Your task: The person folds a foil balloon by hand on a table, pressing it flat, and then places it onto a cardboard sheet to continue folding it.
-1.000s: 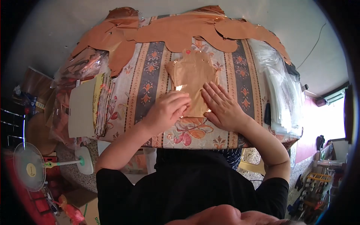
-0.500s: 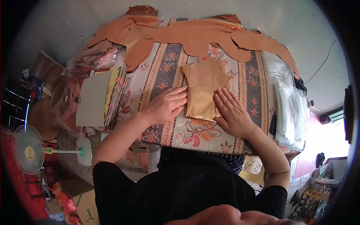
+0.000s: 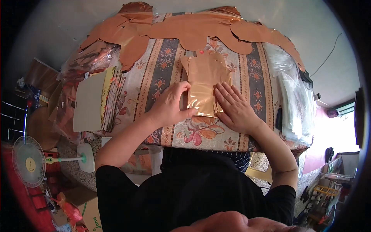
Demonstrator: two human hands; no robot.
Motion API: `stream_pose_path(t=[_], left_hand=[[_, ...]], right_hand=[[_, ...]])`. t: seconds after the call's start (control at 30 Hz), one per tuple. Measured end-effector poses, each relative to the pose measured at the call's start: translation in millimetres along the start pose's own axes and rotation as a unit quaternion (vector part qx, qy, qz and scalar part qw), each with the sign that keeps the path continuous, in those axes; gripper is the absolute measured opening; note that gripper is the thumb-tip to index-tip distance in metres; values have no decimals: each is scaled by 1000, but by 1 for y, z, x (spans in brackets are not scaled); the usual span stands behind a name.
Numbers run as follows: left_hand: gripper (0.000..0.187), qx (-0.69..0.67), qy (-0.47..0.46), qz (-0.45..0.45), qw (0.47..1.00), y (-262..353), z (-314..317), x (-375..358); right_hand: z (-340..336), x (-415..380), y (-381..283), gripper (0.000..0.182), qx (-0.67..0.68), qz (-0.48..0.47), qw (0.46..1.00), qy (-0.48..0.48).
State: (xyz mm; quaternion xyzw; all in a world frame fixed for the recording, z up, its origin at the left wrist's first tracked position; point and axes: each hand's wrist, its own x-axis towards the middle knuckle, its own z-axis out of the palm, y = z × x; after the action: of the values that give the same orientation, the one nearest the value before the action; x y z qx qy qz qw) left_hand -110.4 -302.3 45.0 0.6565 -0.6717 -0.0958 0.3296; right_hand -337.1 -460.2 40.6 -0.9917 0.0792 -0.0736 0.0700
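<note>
A copper-coloured folded packet [image 3: 203, 87] lies on the patterned tablecloth, its lower part shiny and its top edge shaped with rounded tabs. At its left edge is my left hand [image 3: 172, 103], thumb and forefinger spread apart in a C, the thumb tip near the bottom left corner. My right hand [image 3: 235, 108] rests flat over the packet's right edge, fingers stretched out. Part of that edge is hidden under it. Large copper-brown scalloped sheets [image 3: 181, 31] lie across the far side of the table.
A pile of printed and grey folded pieces [image 3: 92, 102] lies at the left, beside crinkled clear plastic [image 3: 102, 54]. Stacked clear plastic bags [image 3: 291, 108] line the right side. A fan [image 3: 29, 162] stands off to the left on the floor.
My left thumb has swung away from the fingers toward the packet's lower corner, and the fingers now sit at its left edge. My right hand stays flat. The view has shifted slightly.
</note>
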Motion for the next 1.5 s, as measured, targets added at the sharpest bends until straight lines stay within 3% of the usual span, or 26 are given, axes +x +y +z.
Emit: stream_pose_path(t=[0.03, 0.33, 0.4, 0.43, 0.53, 0.6, 0.7, 1.13, 1.33, 1.4, 1.47, 1.5], left_hand=[[73, -12, -11, -21, 1000, -3, 4, -1], [67, 7, -31, -23, 999, 9, 0, -5], [69, 7, -26, 3, 1000, 5, 2, -6], [69, 13, -30, -3, 999, 6, 2, -6], [71, 21, -28, -3, 999, 7, 2, -6], [69, 25, -26, -14, 999, 8, 1, -5], [70, 16, -20, -11, 1000, 5, 4, -6], [76, -7, -27, -15, 999, 3, 3, -7], [77, -1, -27, -12, 1000, 2, 3, -7], [77, -5, -27, -21, 999, 4, 3, -6], [77, -13, -29, -34, 999, 6, 2, -4], [77, -19, -32, -45, 998, 7, 2, -5]], right_hand=[[0, 0, 0, 69, 1, 2, 1000, -1], [-5, -2, 2, 70, 15, -4, 1000, 13], [-9, -6, 5, 69, 98, 12, 994, 42], [-10, -8, 10, 61, 136, 28, 987, 84], [-20, -16, 31, 50, 107, 87, 986, 90], [-17, -20, 34, 45, 95, 82, 988, 94], [-13, -19, 30, 49, 83, 33, 993, 77], [-10, -11, 37, 57, 25, -20, 999, 36], [-19, -1, 43, 49, 63, -75, 995, 35], [-21, 2, 43, 44, 243, 10, 970, 28], [-15, 11, 48, 36, 250, 5, 966, 62], [-21, 16, 40, 31, 324, 110, 939, 44]])
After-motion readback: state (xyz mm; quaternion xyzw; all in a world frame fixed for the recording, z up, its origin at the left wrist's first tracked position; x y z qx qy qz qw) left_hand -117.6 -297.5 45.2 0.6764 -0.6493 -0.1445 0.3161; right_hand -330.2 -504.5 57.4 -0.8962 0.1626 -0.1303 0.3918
